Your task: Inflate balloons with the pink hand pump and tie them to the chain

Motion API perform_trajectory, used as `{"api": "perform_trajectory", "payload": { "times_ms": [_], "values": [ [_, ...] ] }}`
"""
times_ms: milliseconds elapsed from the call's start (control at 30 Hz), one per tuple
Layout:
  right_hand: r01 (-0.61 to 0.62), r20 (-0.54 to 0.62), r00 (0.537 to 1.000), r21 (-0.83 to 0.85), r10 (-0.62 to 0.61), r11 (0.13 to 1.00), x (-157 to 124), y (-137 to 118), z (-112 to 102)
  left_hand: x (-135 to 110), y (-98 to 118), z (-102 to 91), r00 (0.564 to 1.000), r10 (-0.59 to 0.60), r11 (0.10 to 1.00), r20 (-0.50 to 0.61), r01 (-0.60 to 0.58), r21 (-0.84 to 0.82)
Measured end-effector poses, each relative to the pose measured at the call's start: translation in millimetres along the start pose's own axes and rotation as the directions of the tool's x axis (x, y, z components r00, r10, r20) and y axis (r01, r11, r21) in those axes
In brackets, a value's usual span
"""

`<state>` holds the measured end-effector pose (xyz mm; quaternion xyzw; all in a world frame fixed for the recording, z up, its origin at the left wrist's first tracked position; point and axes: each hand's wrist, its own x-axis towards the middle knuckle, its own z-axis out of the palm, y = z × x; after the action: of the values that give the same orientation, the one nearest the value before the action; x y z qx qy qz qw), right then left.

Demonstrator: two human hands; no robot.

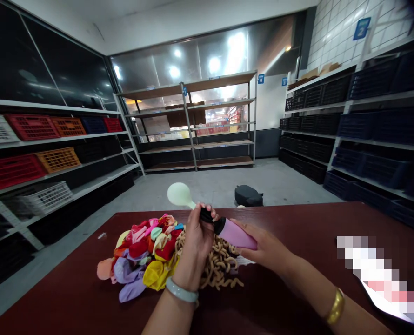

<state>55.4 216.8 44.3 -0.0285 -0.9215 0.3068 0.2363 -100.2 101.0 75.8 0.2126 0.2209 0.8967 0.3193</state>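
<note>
My left hand (pixel 202 230) is closed around a black neck piece (pixel 206 215), with the stem of a pale green, rounded balloon (pixel 179 194) just beyond its fingers. The balloon points up and to the left. My right hand (pixel 263 246) wraps round a pink-purple, bottle-shaped body (pixel 237 234), whose black end meets the piece in my left hand; the exact join is hidden. Under and left of my hands lies a heap of limp, many-coloured balloons (pixel 144 253). Beside it, partly behind my left wrist, is a pile of tan, curly pieces (pixel 221 265).
Everything lies on a dark red table (pixel 70 284). A pixelated flat object (pixel 381 284) is at its right. A dark bag-like object (pixel 249 195) sits on the floor beyond the far edge. Shelves with crates (pixel 32 126) stand left, with dark crates (pixel 370 125) right.
</note>
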Motion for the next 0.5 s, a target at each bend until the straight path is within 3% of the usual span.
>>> {"api": "perform_trajectory", "payload": {
  "times_ms": [100,500],
  "values": [
    [-0.017,0.048,0.999,0.128,0.011,0.992,0.2,-5.7,-7.5,0.2,9.8,-1.0,0.999,-0.024,0.999,0.033,0.023,0.040],
    [-0.043,0.094,0.995,0.265,0.018,0.963,1.4,0.2,-4.3,-0.3,8.6,1.6,0.991,-0.037,0.998,0.125,0.043,-0.048]
  ]
}}
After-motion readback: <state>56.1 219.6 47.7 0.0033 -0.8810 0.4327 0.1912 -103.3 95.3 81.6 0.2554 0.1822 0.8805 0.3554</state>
